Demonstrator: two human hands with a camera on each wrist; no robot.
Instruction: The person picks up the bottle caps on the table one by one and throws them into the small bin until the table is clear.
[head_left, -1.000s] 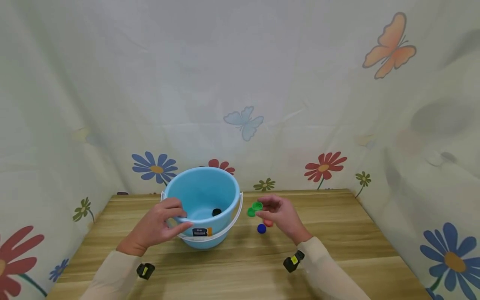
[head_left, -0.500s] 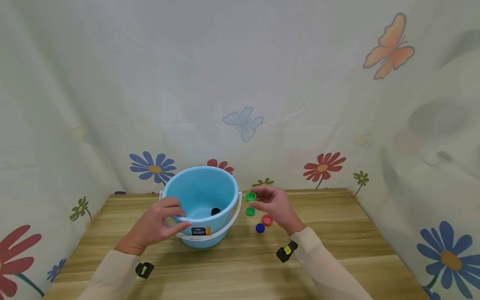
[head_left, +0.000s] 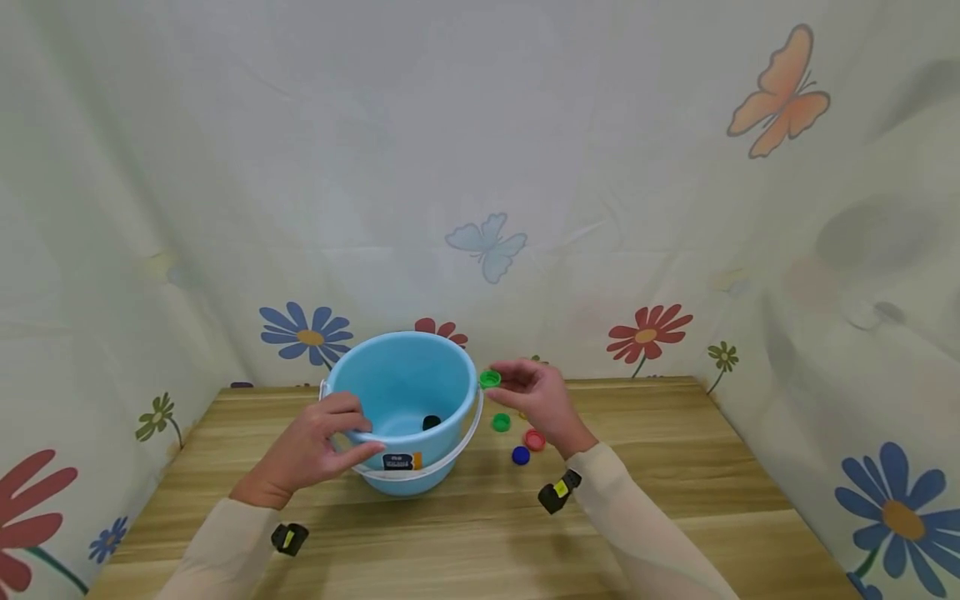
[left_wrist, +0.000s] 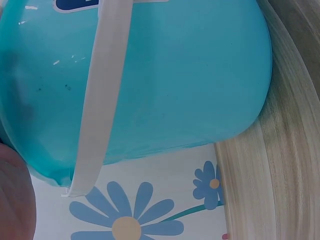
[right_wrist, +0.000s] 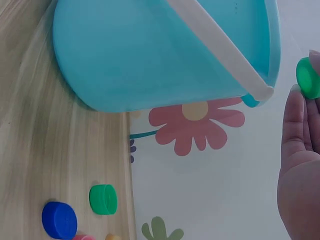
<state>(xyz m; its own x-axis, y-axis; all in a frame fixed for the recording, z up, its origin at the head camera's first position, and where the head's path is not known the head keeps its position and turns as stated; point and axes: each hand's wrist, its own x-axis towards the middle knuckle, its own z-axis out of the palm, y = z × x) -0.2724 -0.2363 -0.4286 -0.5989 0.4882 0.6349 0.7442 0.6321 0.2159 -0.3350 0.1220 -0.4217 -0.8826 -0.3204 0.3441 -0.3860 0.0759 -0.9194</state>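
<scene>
A light blue bucket [head_left: 405,392] with a white handle [head_left: 480,417] stands on the wooden table, tilted slightly toward me in the head view. My left hand [head_left: 311,446] grips its near left rim, thumb outside and fingers over the edge. Inside the bucket lies a small black cap [head_left: 431,422]. Raised beside the right rim, my right hand [head_left: 536,400] pinches a green bottle cap [head_left: 490,379] between thumb and fingers. The right wrist view shows this green cap [right_wrist: 308,78] at the fingertips, beyond the bucket's mouth edge.
Below my right hand, a second green cap [head_left: 501,422], a blue cap [head_left: 521,456] and a red cap [head_left: 534,440] lie on the table [head_left: 637,500]. A bit of yellow [head_left: 522,414] shows near them. A flowered curtain [head_left: 375,167] hangs behind and at both sides.
My right hand has lifted the green cap and carried it left to the bucket's rim, uncovering the caps on the table. My left hand keeps its hold on the rim.
</scene>
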